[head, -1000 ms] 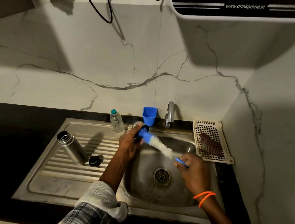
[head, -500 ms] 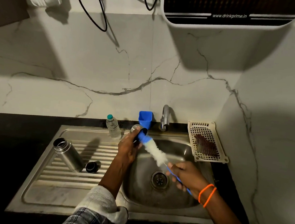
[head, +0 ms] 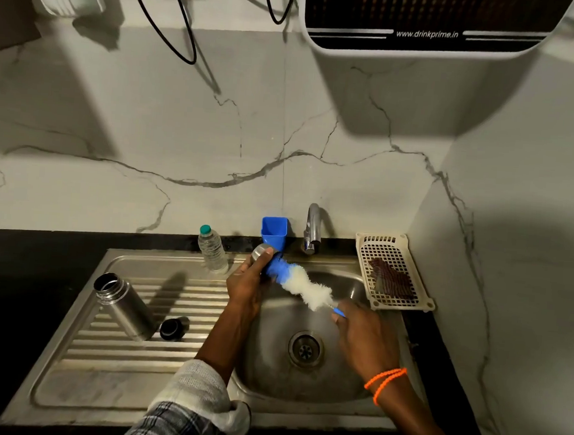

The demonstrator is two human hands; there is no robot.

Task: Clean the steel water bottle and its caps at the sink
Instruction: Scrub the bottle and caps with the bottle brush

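Note:
My left hand (head: 244,282) grips a steel cap (head: 260,251) over the back left of the sink basin (head: 267,363). The blue tip of a white bottle brush (head: 302,283) is pushed into the cap. My right hand (head: 365,336) holds the brush's blue handle over the basin. The open steel water bottle (head: 122,304) stands on the ribbed drainboard (head: 123,359) at the left. A small black cap (head: 174,328) lies right beside the bottle.
A clear plastic bottle (head: 211,250) with a green lid stands at the drainboard's back edge. A blue cup (head: 273,231) and the tap (head: 312,229) are behind the basin. A cream plastic basket (head: 393,270) holding a dark scrubber sits at the right. A water purifier (head: 428,19) hangs above.
My right hand drew the brush back towards me, then pushed it into the cap again. The camera has tilted and moved closer.

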